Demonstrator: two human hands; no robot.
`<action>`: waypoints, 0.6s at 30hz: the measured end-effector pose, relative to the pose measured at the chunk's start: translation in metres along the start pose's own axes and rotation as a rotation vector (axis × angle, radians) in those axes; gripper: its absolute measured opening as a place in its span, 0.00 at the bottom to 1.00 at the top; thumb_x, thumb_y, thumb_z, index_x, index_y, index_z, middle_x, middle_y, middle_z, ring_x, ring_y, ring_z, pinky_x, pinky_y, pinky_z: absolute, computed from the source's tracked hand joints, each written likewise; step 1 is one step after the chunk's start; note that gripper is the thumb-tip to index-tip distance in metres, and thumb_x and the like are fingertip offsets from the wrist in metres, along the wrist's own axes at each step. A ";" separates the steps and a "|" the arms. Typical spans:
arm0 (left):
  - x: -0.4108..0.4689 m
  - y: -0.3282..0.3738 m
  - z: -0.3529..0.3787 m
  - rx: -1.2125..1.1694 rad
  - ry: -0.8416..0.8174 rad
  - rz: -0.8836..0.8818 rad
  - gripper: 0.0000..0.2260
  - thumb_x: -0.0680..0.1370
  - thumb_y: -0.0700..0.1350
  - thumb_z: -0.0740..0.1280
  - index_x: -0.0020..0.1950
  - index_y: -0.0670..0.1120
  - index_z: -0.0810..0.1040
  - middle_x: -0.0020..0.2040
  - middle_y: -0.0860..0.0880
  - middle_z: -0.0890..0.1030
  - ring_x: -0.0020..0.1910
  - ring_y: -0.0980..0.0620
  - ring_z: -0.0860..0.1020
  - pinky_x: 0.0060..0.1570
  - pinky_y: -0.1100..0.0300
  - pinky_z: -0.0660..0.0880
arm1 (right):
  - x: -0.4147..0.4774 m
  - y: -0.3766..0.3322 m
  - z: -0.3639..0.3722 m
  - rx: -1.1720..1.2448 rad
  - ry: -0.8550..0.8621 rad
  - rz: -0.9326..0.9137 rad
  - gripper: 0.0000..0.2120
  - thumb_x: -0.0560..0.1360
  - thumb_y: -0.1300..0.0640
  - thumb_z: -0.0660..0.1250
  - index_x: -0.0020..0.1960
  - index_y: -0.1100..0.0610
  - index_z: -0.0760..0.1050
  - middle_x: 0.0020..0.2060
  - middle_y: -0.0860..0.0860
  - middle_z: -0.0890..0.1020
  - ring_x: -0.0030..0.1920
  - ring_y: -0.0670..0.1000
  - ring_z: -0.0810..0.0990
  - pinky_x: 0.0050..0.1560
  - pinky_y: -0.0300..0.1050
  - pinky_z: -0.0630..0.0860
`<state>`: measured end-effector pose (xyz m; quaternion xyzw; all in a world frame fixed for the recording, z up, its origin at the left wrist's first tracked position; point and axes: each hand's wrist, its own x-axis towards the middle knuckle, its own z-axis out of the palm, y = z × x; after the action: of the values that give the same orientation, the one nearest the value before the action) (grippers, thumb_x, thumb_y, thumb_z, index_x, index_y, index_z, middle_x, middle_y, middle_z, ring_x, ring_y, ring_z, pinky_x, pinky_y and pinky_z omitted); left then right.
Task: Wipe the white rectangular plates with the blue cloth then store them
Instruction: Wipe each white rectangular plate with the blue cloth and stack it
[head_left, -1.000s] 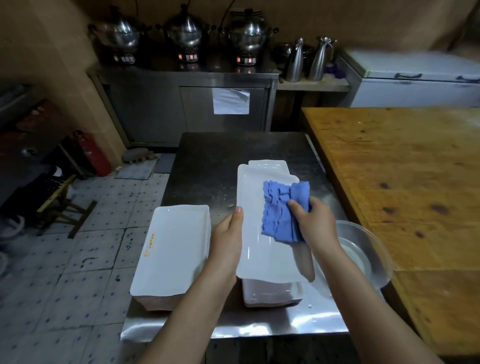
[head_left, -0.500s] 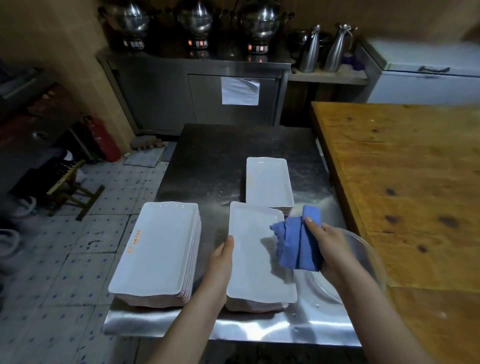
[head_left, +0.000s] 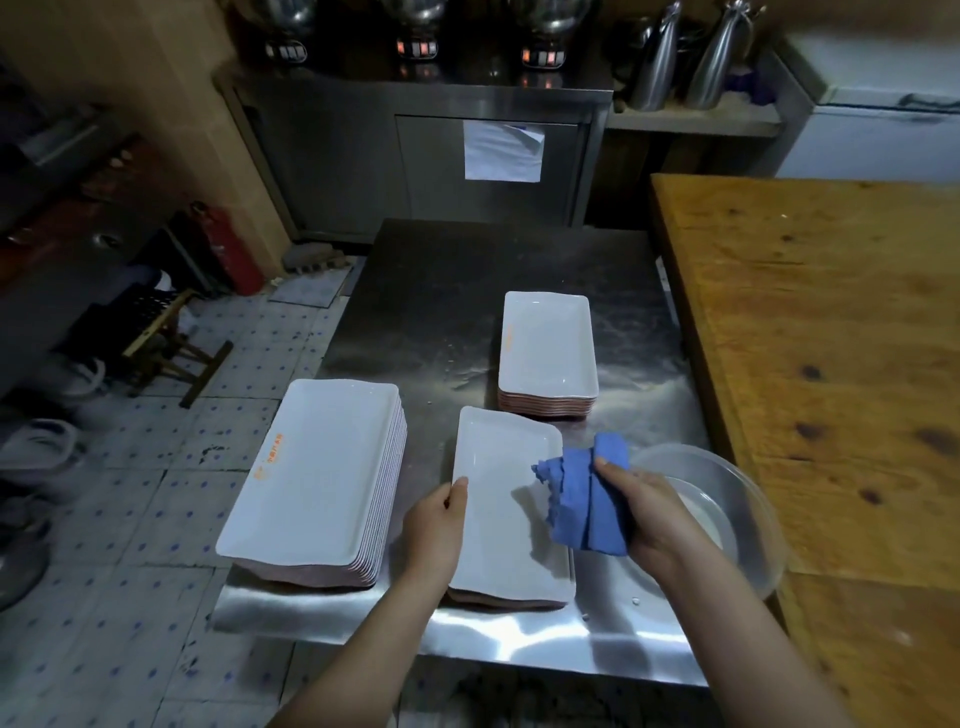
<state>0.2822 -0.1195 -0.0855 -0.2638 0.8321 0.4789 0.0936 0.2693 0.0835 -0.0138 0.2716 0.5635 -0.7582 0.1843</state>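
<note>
Fingers (head_left: 458, 492) of the left hand (head_left: 436, 525) pinch the left rim of the top plate (head_left: 506, 519), which lies lengthwise from the tabletop (head_left: 441, 291) near edge, while the right hand (head_left: 652, 514) grips the blue cloth (head_left: 584, 501) over its right rim.

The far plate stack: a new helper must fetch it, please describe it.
On the steel table beside the wooden counter stand three stacks of white plates. The far stack sits behind the near stack that the left hand holds. It alone lies toward the table's back; the big stack is at the left edge.
</note>
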 end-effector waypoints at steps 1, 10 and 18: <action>0.001 -0.003 0.001 0.094 0.042 0.027 0.20 0.79 0.56 0.56 0.33 0.47 0.74 0.35 0.46 0.79 0.37 0.44 0.78 0.37 0.57 0.71 | 0.000 0.000 0.001 0.003 -0.002 0.004 0.09 0.77 0.59 0.65 0.50 0.65 0.78 0.39 0.57 0.85 0.39 0.55 0.83 0.42 0.50 0.78; 0.005 -0.015 0.008 0.269 0.129 0.158 0.12 0.80 0.48 0.61 0.55 0.45 0.81 0.45 0.45 0.71 0.40 0.49 0.71 0.39 0.62 0.64 | 0.003 0.005 0.006 0.010 -0.077 0.004 0.09 0.78 0.59 0.63 0.46 0.64 0.78 0.38 0.56 0.85 0.37 0.53 0.84 0.45 0.50 0.78; 0.015 -0.020 0.008 0.179 0.109 0.149 0.08 0.77 0.49 0.63 0.41 0.48 0.79 0.41 0.42 0.78 0.43 0.44 0.76 0.38 0.58 0.69 | 0.015 0.000 0.001 0.011 -0.082 0.024 0.08 0.77 0.58 0.65 0.46 0.63 0.77 0.34 0.54 0.85 0.33 0.50 0.84 0.35 0.44 0.78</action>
<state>0.2796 -0.1261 -0.1105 -0.2177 0.8926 0.3932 0.0357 0.2568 0.0828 -0.0230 0.2480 0.5480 -0.7695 0.2146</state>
